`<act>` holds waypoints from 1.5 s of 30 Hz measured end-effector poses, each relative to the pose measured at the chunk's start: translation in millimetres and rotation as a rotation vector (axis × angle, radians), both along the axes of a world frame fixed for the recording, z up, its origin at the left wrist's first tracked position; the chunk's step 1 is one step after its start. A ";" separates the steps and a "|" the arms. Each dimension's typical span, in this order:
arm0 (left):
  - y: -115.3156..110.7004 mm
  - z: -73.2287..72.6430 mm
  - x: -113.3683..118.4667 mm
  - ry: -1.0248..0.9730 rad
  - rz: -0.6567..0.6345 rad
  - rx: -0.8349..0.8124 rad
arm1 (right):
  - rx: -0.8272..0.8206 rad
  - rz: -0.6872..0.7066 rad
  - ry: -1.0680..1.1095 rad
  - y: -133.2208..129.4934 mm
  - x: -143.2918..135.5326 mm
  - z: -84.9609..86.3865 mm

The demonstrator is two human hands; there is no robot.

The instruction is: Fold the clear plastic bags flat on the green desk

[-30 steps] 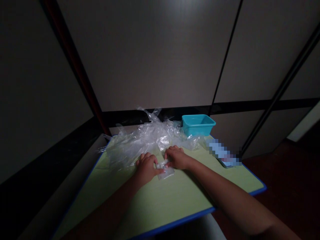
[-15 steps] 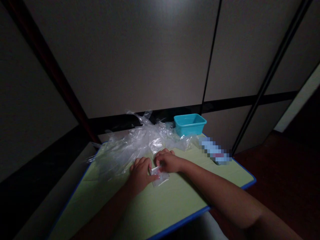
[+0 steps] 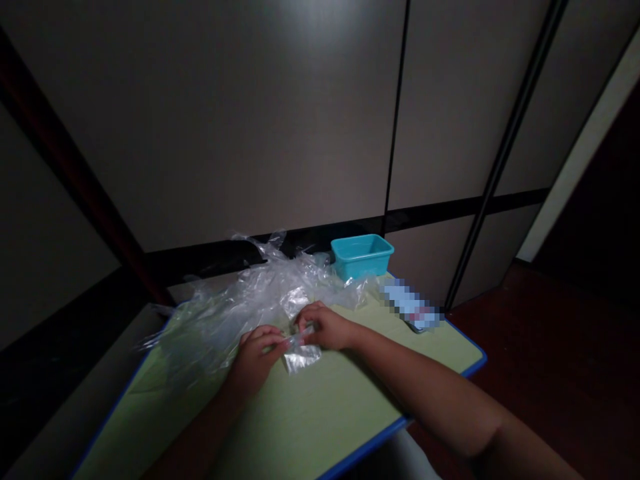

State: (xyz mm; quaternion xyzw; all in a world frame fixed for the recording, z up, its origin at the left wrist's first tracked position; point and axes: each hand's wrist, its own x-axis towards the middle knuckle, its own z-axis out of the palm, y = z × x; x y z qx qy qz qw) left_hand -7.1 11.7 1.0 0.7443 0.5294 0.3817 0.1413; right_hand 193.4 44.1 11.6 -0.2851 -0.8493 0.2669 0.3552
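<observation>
Head view, and here's a small clear plastic piece (image 3: 303, 360), flat, shiny and creased, perhaps a little bag in this dim light. It's on the pale green surface (image 3: 350, 403), pinched along its top edge between the fingertips of the left hand (image 3: 251, 360) and right hand (image 3: 327, 328), which cover part of it. Crumpled clear plastic (image 3: 235, 300) crowds just behind, reaching a turquoise tub (image 3: 363, 261); a pixelated object (image 3: 411, 305) lies to the right.

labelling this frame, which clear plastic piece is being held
The small clear piece between the left hand and right hand; the other plastic lies in a loose heap beyond.
</observation>
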 end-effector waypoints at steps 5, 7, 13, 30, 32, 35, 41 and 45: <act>-7.6 12.6 3.2 -0.084 -0.025 -0.033 | -0.376 0.087 0.341 -4.3 -3.3 -1.8; -8.6 14.3 2.7 -0.127 -0.031 -0.039 | -0.598 0.171 0.403 -4.9 -4.4 -2.9; -4.4 12.4 1.1 -0.262 -0.033 -0.042 | -0.810 0.153 0.539 -1.2 -4.4 -4.6; 25.9 64.2 48.7 -0.545 -0.077 -0.519 | -0.862 0.012 0.743 12.3 8.9 10.7; 32.8 65.8 58.5 -0.556 -0.097 -0.509 | -0.823 -0.029 0.752 16.2 12.6 12.2; 51.0 64.2 69.7 -0.517 -0.077 -0.432 | -0.657 -0.216 0.725 24.0 19.1 11.8; 117.9 65.7 103.5 -0.466 0.006 -0.389 | -0.260 -0.656 0.690 39.0 48.3 17.8; 159.0 77.1 145.5 -0.349 0.056 -0.464 | -0.063 -0.856 0.643 39.5 63.7 27.9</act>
